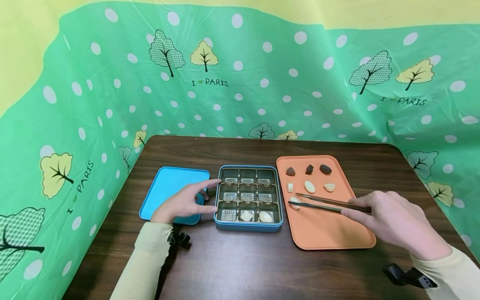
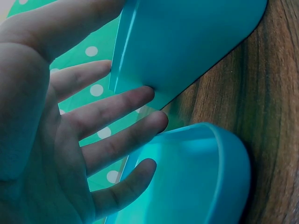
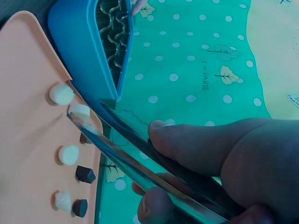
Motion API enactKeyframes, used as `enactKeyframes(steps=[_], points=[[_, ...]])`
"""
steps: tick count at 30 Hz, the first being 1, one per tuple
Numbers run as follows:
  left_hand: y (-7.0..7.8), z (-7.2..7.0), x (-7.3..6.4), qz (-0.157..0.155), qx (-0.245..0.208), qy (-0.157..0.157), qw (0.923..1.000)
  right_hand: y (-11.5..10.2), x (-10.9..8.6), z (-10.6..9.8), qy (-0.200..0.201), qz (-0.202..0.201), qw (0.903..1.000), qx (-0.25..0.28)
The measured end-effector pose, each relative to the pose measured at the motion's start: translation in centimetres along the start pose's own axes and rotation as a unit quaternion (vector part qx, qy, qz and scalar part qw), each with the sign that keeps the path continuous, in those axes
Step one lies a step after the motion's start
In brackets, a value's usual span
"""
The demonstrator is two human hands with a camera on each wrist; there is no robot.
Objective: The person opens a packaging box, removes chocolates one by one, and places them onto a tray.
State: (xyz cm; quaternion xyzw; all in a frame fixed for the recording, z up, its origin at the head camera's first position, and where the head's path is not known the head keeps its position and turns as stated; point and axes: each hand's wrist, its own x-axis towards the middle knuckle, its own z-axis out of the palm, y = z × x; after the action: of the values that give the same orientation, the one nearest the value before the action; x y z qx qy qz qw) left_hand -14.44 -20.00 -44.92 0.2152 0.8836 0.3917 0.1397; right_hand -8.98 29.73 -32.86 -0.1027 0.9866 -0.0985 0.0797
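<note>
My right hand (image 1: pixel 393 221) holds long metal tweezers (image 1: pixel 333 204) between thumb and fingers. Their tips stand apart beside a white stone (image 1: pixel 294 203) on the orange tray (image 1: pixel 326 233); whether they touch it I cannot tell. To the left is a blue box (image 1: pixel 247 227) with a dark divided insert of three rows. White stones lie in its front middle (image 1: pixel 246 216) and front right (image 1: pixel 265 216) compartments. My left hand (image 1: pixel 183 202) has thumb and fingers extended at the box's left side; in the left wrist view a fingertip (image 2: pixel 147 93) touches the blue wall.
Dark stones (image 1: pixel 325 169) form the tray's back row, with white pieces (image 1: pixel 309 186) in a row before them. A blue lid (image 1: pixel 168 183) lies beneath and behind my left hand on the brown wooden table (image 1: pixel 240 266). A green dotted cloth (image 1: pixel 240 100) hangs around the table.
</note>
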Motion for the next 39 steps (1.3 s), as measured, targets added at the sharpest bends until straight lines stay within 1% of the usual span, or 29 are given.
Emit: enactKeyframes(steps=[5, 9, 16, 19, 24, 28, 32, 39], points=[[0.0, 0.1, 0.0, -0.003, -0.001, 0.004, 1.0000, 0.2, -0.4, -0.7, 0.022, 0.011, 0.9997, -0.005], [0.1, 0.1, 0.0, -0.009, -0.003, 0.006, 0.9999, 0.1, -0.6, -1.3, 0.045, 0.010, 0.9989, -0.005], [-0.1, 0.1, -0.1, -0.006, -0.001, 0.003, 1.0000, -0.7, -0.6, -1.4, 0.090, -0.013, 0.9958, 0.012], [-0.1, 0.1, -0.1, -0.009, -0.002, 0.004, 1.0000, -1.3, -0.4, -1.4, 0.103, -0.024, 0.9941, 0.024], [-0.1, 0.1, 0.0, -0.014, -0.002, 0.007, 0.9999, -2.3, -0.4, -1.2, 0.127, -0.064, 0.9895, 0.028], [0.0, 0.1, 0.1, -0.015, 0.001, 0.008, 0.9999, -3.2, -0.2, -1.1, 0.128, -0.086, 0.9874, 0.037], [0.0, 0.1, 0.1, -0.009, 0.001, 0.006, 0.9999, -3.7, 0.0, -1.0, 0.122, -0.099, 0.9868, 0.040], [0.0, 0.0, 0.0, -0.007, -0.003, 0.006, 1.0000, -4.4, 0.3, -0.8, 0.100, -0.137, 0.9844, 0.046]])
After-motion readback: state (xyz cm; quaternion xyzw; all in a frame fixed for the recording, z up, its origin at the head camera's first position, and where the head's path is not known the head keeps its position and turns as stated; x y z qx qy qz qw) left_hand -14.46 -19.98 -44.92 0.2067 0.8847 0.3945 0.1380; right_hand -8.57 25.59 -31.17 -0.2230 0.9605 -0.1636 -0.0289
